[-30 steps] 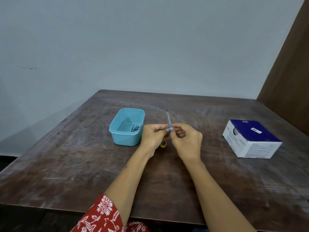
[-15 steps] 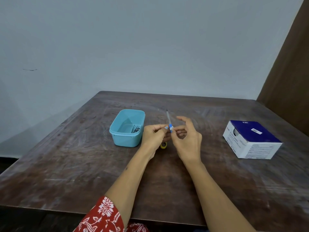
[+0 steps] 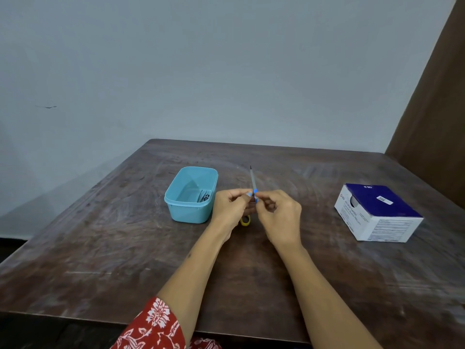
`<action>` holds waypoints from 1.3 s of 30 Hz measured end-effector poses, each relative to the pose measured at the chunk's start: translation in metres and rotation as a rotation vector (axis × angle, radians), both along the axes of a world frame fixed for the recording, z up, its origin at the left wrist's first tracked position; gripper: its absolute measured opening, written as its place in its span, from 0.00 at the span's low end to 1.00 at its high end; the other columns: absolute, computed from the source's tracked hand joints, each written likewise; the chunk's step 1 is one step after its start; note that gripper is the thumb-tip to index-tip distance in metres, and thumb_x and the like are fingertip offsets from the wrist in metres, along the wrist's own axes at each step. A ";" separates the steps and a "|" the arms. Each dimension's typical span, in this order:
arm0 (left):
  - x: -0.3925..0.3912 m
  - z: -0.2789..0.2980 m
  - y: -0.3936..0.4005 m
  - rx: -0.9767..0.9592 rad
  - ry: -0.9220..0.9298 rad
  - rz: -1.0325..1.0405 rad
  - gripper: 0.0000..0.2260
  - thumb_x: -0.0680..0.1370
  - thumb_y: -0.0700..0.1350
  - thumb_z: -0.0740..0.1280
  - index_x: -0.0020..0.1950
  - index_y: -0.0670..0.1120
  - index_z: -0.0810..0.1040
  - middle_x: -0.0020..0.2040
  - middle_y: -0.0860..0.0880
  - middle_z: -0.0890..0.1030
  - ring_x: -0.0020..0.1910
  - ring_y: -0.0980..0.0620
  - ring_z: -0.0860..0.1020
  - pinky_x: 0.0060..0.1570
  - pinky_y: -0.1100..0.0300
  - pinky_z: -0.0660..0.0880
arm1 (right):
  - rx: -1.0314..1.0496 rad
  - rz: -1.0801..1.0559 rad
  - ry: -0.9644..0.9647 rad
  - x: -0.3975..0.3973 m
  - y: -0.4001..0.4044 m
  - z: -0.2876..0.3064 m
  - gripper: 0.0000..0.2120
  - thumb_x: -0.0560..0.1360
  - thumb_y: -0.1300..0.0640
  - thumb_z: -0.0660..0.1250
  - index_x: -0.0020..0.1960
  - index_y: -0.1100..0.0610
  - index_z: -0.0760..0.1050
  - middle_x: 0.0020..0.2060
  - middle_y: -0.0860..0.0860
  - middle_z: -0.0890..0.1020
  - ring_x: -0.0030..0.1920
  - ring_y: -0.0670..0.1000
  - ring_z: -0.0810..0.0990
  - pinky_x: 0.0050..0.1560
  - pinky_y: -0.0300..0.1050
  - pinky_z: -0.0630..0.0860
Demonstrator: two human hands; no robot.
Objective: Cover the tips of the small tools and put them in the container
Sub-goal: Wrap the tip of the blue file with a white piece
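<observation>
A teal container (image 3: 191, 195) sits on the bench (image 3: 100, 248) just left of the left hand (image 3: 230, 209), a few thin grey tools (image 3: 204, 196) lying in its near right corner. Between the two hands, a slim tool (image 3: 253, 183) with a blue hub stands nearly upright, its grey sheathed tip pointing up and away. The left hand's thumb and forefinger pinch it at the hub, the other fingers curled under. The right hand (image 3: 279, 217) meets it from the other side, its fingertips closed on the same blue hub and the rest of the fingers folded into the palm. Below the hands, a small yellow ring-shaped thing (image 3: 245, 220) lies on the bench, partly hidden. Well to the right of the right hand stands a blue-and-white box (image 3: 377, 212), near the bench's right edge. Open wood stretches between hands and box, and between the forearms and the near edge.
</observation>
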State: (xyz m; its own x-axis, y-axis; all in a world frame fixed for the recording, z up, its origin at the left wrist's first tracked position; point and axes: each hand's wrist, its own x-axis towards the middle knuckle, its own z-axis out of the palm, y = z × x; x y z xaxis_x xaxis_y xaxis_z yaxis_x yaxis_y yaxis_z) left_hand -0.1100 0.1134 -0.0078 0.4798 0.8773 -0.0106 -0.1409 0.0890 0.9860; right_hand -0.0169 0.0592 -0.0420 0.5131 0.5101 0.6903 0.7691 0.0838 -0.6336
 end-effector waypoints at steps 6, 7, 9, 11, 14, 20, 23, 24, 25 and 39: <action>0.000 -0.001 0.000 -0.004 0.026 -0.040 0.08 0.77 0.34 0.63 0.48 0.39 0.81 0.38 0.46 0.83 0.33 0.56 0.83 0.33 0.65 0.79 | 0.004 -0.019 -0.068 0.001 0.001 0.001 0.09 0.70 0.70 0.70 0.48 0.61 0.83 0.43 0.53 0.84 0.41 0.44 0.79 0.47 0.27 0.73; 0.001 -0.002 0.001 0.001 0.024 -0.033 0.08 0.77 0.34 0.63 0.48 0.40 0.82 0.38 0.46 0.83 0.34 0.56 0.83 0.34 0.65 0.79 | 0.005 -0.015 -0.072 0.001 0.000 0.001 0.09 0.70 0.70 0.70 0.48 0.61 0.83 0.42 0.53 0.84 0.40 0.45 0.80 0.47 0.29 0.74; 0.001 -0.005 0.004 0.012 0.004 0.011 0.07 0.77 0.35 0.63 0.50 0.39 0.81 0.40 0.44 0.83 0.35 0.55 0.83 0.36 0.64 0.79 | -0.017 0.002 -0.041 -0.001 0.000 0.000 0.08 0.69 0.69 0.71 0.46 0.60 0.83 0.39 0.53 0.83 0.37 0.46 0.80 0.42 0.33 0.75; 0.000 -0.006 0.008 0.016 0.011 0.047 0.08 0.77 0.35 0.64 0.53 0.38 0.81 0.40 0.45 0.83 0.36 0.55 0.83 0.38 0.64 0.80 | -0.049 0.002 -0.005 -0.002 0.001 -0.001 0.08 0.68 0.68 0.72 0.44 0.59 0.83 0.38 0.53 0.83 0.34 0.46 0.79 0.39 0.34 0.76; 0.000 -0.006 0.005 -0.003 -0.003 -0.015 0.08 0.77 0.35 0.63 0.53 0.38 0.80 0.40 0.45 0.83 0.36 0.54 0.83 0.38 0.63 0.80 | -0.016 -0.010 -0.029 -0.001 0.001 0.000 0.09 0.70 0.69 0.71 0.47 0.60 0.83 0.41 0.53 0.83 0.38 0.45 0.79 0.43 0.28 0.73; 0.001 -0.007 0.008 0.011 -0.023 0.038 0.08 0.77 0.36 0.64 0.53 0.38 0.80 0.41 0.44 0.83 0.35 0.54 0.83 0.37 0.65 0.79 | -0.059 0.013 -0.068 -0.002 0.000 0.000 0.08 0.68 0.68 0.71 0.46 0.60 0.83 0.39 0.53 0.82 0.36 0.48 0.79 0.40 0.37 0.77; 0.002 -0.010 0.008 -0.002 -0.013 0.027 0.07 0.77 0.36 0.64 0.51 0.39 0.81 0.42 0.43 0.83 0.35 0.55 0.83 0.37 0.64 0.80 | -0.069 0.009 -0.093 -0.002 0.000 -0.001 0.09 0.69 0.69 0.71 0.47 0.61 0.83 0.41 0.54 0.83 0.38 0.49 0.80 0.42 0.38 0.77; 0.003 -0.011 0.007 -0.005 -0.009 0.004 0.07 0.78 0.36 0.64 0.49 0.40 0.81 0.42 0.43 0.84 0.36 0.54 0.83 0.37 0.64 0.80 | -0.057 -0.005 -0.102 -0.002 0.001 0.000 0.09 0.70 0.69 0.70 0.48 0.61 0.83 0.42 0.54 0.83 0.40 0.49 0.81 0.43 0.37 0.77; 0.004 -0.011 0.006 -0.002 0.002 -0.011 0.07 0.78 0.36 0.64 0.48 0.41 0.82 0.42 0.43 0.84 0.36 0.55 0.83 0.37 0.64 0.80 | -0.047 -0.017 -0.101 -0.001 0.001 0.000 0.10 0.70 0.69 0.69 0.49 0.61 0.83 0.43 0.54 0.83 0.41 0.49 0.81 0.44 0.37 0.76; 0.007 -0.016 0.011 0.069 -0.051 0.033 0.06 0.75 0.35 0.68 0.50 0.40 0.81 0.44 0.43 0.83 0.38 0.52 0.82 0.37 0.63 0.80 | 0.091 0.062 0.434 -0.003 -0.002 0.010 0.10 0.70 0.66 0.70 0.43 0.52 0.83 0.35 0.44 0.83 0.37 0.41 0.82 0.40 0.32 0.77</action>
